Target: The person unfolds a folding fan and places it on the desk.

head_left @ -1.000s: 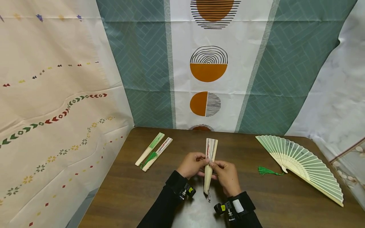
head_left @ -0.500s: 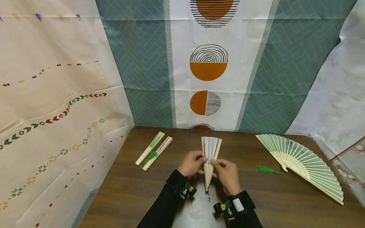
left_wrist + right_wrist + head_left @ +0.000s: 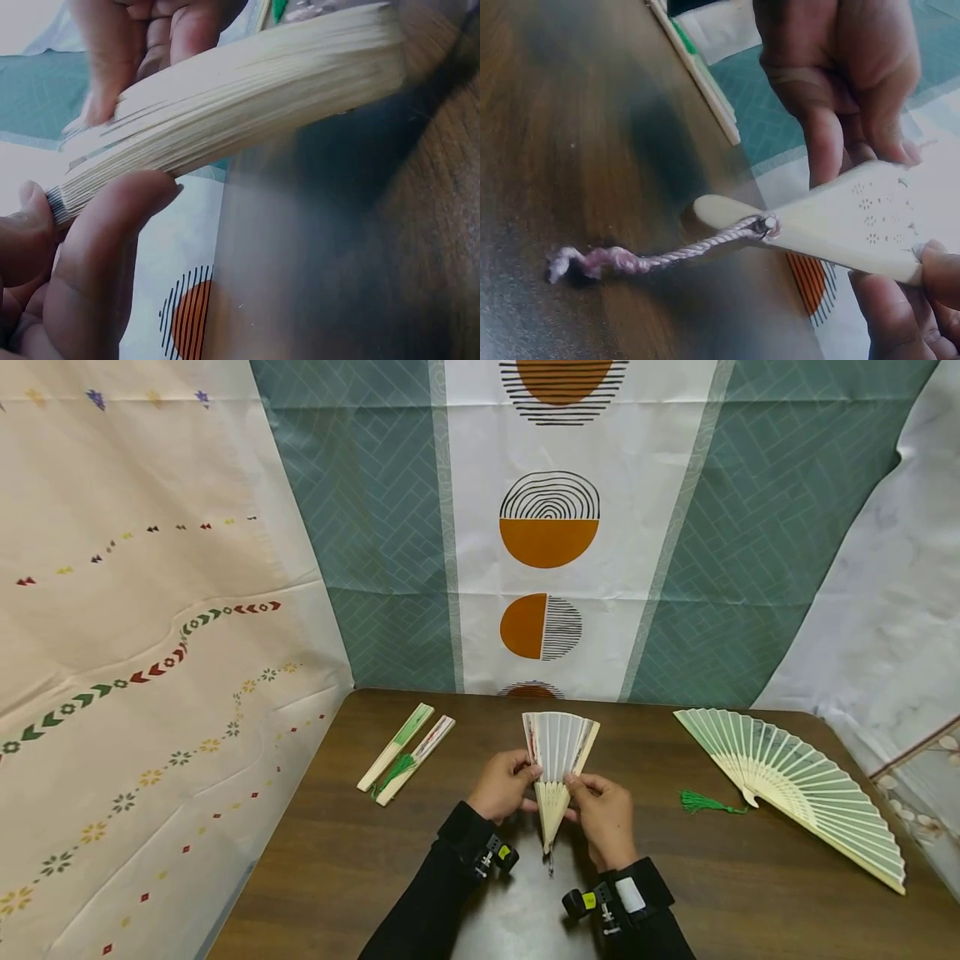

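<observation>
Gripping partly spread fan [image 3: 558,758] between both hands | left hand [image 3: 504,785] pinches left rib | right hand [image 3: 603,817] pinches right rib

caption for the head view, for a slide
Both hands, left hand and right hand, spread a half-open white fan above the table.

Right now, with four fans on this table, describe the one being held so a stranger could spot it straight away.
Start at the brown wooden table and go to its near middle, where both hands meet. The left hand and right hand pinch a partly spread fan, white-leafed with pale ribs. Unlike the two closed fans lying left and the wide-open green fan lying right, it is half open and has a pinkish cord.
</observation>
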`<action>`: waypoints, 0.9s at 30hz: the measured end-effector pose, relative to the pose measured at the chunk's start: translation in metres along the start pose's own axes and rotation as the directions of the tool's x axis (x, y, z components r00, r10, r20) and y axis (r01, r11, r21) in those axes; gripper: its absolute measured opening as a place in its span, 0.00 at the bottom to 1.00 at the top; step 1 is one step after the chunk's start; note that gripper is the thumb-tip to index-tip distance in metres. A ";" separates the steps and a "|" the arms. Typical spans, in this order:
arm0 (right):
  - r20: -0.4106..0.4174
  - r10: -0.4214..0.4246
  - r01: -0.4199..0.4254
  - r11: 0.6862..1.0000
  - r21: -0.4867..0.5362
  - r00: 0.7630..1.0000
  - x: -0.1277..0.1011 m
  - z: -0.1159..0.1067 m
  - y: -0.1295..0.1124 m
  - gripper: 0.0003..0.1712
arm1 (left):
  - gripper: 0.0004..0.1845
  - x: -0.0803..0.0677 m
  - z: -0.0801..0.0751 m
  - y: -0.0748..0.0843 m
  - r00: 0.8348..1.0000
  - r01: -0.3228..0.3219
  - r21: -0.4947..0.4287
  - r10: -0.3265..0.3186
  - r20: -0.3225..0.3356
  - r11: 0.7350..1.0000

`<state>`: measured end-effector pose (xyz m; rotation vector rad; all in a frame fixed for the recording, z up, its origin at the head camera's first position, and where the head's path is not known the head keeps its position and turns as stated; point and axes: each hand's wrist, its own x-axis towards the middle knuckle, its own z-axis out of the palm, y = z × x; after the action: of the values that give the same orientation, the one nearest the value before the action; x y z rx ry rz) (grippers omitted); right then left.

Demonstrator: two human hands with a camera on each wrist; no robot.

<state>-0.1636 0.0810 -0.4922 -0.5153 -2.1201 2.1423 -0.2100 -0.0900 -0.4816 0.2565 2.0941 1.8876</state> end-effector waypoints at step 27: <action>-0.116 0.011 0.014 0.977 0.211 0.993 0.006 -0.005 0.005 0.22 | 0.09 0.005 -0.001 -0.001 0.996 -0.031 -0.122 0.020 -0.087 0.992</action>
<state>-0.1674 0.0879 -0.4978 -0.5993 -1.8056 2.2422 -0.2154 -0.0896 -0.4832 0.1778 2.0264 2.0676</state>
